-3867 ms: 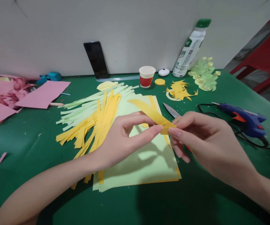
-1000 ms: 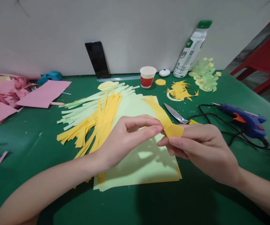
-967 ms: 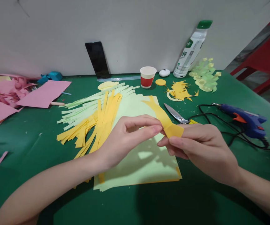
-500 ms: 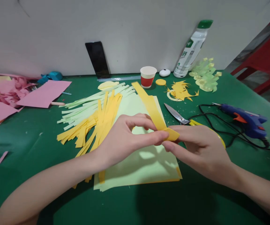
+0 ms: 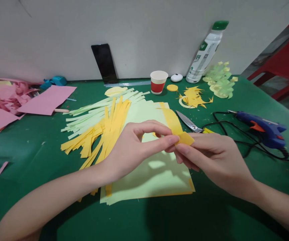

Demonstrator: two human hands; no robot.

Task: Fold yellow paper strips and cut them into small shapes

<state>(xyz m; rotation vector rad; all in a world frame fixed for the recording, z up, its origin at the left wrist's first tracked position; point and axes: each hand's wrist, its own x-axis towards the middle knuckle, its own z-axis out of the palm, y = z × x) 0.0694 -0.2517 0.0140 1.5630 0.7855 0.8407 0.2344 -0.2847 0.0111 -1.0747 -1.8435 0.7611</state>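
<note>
Over the green paper point(image 5: 149, 185), our left hand point(image 5: 139, 142) and right hand point(image 5: 214, 157) pinch a yellow strip point(image 5: 185, 138), likely light, flimsy, best held by its fold.

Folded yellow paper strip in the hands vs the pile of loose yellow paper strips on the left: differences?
Count: the folded yellow paper strip is a single piece; the pile of loose yellow paper strips holds many.
Shape: the folded strip bends sharply near the fingertips; the pile's long strips look mostly straight.
Support: the left hand and right hand pinch the folded strip; the pile lies overlapping, unheld.
Shared: yellow colour.
</note>
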